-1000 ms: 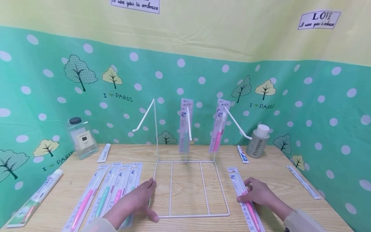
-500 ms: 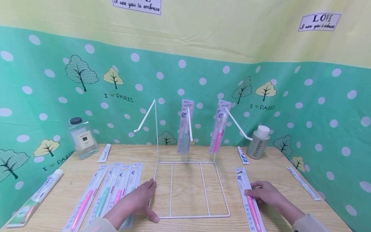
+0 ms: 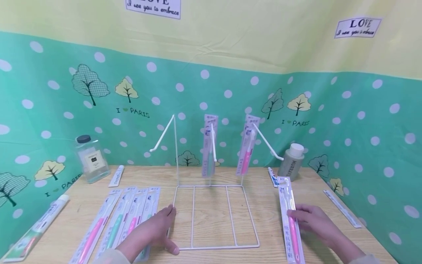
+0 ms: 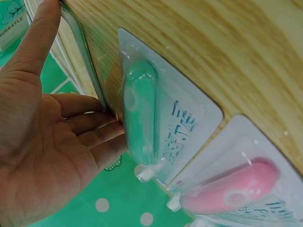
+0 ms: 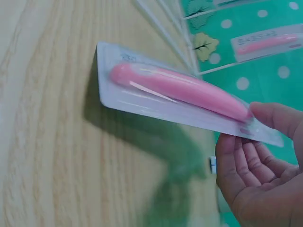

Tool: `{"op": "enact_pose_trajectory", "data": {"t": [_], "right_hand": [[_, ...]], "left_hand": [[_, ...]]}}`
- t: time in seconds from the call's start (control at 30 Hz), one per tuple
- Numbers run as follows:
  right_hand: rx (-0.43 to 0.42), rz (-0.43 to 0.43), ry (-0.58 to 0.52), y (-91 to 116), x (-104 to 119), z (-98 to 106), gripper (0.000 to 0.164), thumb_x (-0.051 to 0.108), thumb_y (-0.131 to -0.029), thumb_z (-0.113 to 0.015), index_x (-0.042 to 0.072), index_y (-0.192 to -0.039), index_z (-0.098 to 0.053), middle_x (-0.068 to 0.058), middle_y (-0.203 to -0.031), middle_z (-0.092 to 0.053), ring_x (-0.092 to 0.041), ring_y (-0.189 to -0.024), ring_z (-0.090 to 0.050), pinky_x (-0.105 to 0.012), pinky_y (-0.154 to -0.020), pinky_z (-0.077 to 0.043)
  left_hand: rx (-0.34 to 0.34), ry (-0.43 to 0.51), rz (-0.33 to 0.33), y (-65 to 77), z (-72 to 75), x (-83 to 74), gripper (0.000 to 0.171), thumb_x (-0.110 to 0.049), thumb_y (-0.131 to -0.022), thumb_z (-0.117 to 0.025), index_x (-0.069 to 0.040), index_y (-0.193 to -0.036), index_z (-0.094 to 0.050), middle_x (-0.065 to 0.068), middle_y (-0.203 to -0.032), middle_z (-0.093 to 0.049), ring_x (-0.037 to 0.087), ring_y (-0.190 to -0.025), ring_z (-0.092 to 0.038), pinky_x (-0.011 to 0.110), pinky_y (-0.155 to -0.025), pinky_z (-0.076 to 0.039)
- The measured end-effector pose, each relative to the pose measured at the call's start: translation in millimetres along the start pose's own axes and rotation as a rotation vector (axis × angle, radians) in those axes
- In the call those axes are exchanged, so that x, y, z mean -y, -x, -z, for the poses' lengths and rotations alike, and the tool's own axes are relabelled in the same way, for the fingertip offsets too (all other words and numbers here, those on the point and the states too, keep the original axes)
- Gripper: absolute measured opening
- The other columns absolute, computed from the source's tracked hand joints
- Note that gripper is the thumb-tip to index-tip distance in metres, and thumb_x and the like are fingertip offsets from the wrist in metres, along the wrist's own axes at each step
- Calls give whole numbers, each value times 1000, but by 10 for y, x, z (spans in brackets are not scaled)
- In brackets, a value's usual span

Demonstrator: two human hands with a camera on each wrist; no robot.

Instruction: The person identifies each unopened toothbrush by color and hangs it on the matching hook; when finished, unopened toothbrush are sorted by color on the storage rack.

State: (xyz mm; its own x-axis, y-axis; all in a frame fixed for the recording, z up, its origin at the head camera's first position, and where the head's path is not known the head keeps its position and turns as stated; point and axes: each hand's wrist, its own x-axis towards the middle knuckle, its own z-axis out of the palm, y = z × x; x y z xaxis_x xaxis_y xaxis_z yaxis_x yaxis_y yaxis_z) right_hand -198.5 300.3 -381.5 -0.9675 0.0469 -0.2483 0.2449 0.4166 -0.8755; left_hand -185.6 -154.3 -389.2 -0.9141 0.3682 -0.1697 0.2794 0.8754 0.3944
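My right hand (image 3: 313, 222) pinches a pink toothbrush in its blister pack (image 3: 291, 223) between thumb and fingers. In the right wrist view the pack (image 5: 175, 92) is raised off the table, its shadow below. My left hand (image 3: 154, 229) lies at the left rail of the white wire rack (image 3: 211, 248), fingers extended along it and thumb at the front corner. In the left wrist view a packed green toothbrush (image 4: 140, 111) is beside that hand's fingertips. Packed toothbrushes hang on the rack's middle hook (image 3: 213, 143) and right hook (image 3: 268, 142); the left hook (image 3: 161, 134) is bare.
Several packed toothbrushes (image 3: 95, 227) lie in a row left of the rack. Around them are a large toothpaste tube (image 3: 39, 227), a small tube (image 3: 117, 176) and a glass bottle (image 3: 93, 161). A grey bottle (image 3: 291, 163), another small tube (image 3: 272, 176) and a white strip (image 3: 342, 208) are on the right.
My right hand has lifted the packed pink toothbrush from the table, moved it right and turned it more upright. The left hand has stayed at the rack.
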Motion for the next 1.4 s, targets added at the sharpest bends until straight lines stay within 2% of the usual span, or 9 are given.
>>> {"op": "enact_pose_trajectory", "data": {"t": [0.17, 0.37, 0.5, 0.63, 0.77, 0.83, 0.97, 1.13, 1.4], "right_hand": [[-2, 36, -43, 123, 119, 70, 74, 38, -82, -64, -10, -130, -36, -20, -124, -50, -22, -100, -57, -39, -83, -51], [-4, 92, -66, 307, 244, 141, 68, 34, -85, -62, -7, -132, -34, -16, -121, -52, -19, -99, -58, -34, -84, -51], [3, 217, -59, 451, 354, 190, 50, 26, -87, -61, -3, -124, -44, -11, -110, -60, -18, -94, -60, -30, -80, -52], [42, 387, -56, 589, 499, 215, 30, 14, -90, -57, 0, -116, -52, -9, -102, -64, -21, -90, -62, -31, -76, -53], [91, 550, -58, 701, 635, 209, 23, 1, -90, -52, -1, -113, -55, -10, -100, -65, -23, -88, -63, -31, -75, -53], [107, 591, -53, 751, 703, 186, 24, -2, -89, -52, -1, -113, -56, -10, -100, -66, -22, -88, -63, -30, -76, -53], [125, 615, -43, 831, 837, 110, 24, -3, -88, -54, -1, -111, -57, -10, -99, -66, -23, -87, -63, -30, -76, -53], [141, 584, -38, 879, 961, 15, 24, 1, -87, -57, 0, -110, -59, -11, -101, -65, -25, -87, -63, -33, -75, -53], [177, 596, -25, 802, 996, -89, 24, 5, -88, -56, 1, -112, -59, -13, -103, -64, -26, -90, -61, -34, -77, -52]], "left_hand": [[-1, 1, 1, 10, 3, 9, 124, -57, -41, -77, 12, -134, -31, 32, -140, -25, 47, -126, -26, 56, -102, -25], [-3, -7, 6, 15, 9, 6, 123, -54, -41, -78, 12, -134, -31, 32, -139, -25, 47, -126, -26, 55, -103, -24], [-5, -1, 6, 16, 11, 4, 124, -55, -41, -78, 12, -134, -31, 32, -139, -25, 47, -126, -26, 55, -103, -24], [-6, -2, 6, 23, 17, -2, 124, -55, -41, -78, 12, -133, -32, 33, -139, -25, 48, -126, -26, 56, -103, -24], [-6, -8, 10, 22, 23, -5, 123, -54, -41, -79, 12, -133, -32, 33, -139, -25, 48, -126, -26, 56, -102, -24], [-7, -10, 11, 20, 26, -7, 122, -53, -41, -79, 12, -133, -32, 32, -139, -25, 48, -126, -26, 56, -102, -24], [-8, -14, 9, 17, 23, -8, 122, -52, -42, -79, 12, -133, -32, 32, -139, -26, 48, -126, -26, 56, -102, -25], [-8, -9, 0, 10, 19, -11, 122, -53, -42, -79, 13, -133, -32, 33, -139, -26, 48, -125, -26, 55, -102, -25], [-9, 12, -4, 22, 6, -19, 124, -55, -41, -78, 12, -134, -31, 33, -139, -25, 47, -126, -26, 55, -103, -25]]}}
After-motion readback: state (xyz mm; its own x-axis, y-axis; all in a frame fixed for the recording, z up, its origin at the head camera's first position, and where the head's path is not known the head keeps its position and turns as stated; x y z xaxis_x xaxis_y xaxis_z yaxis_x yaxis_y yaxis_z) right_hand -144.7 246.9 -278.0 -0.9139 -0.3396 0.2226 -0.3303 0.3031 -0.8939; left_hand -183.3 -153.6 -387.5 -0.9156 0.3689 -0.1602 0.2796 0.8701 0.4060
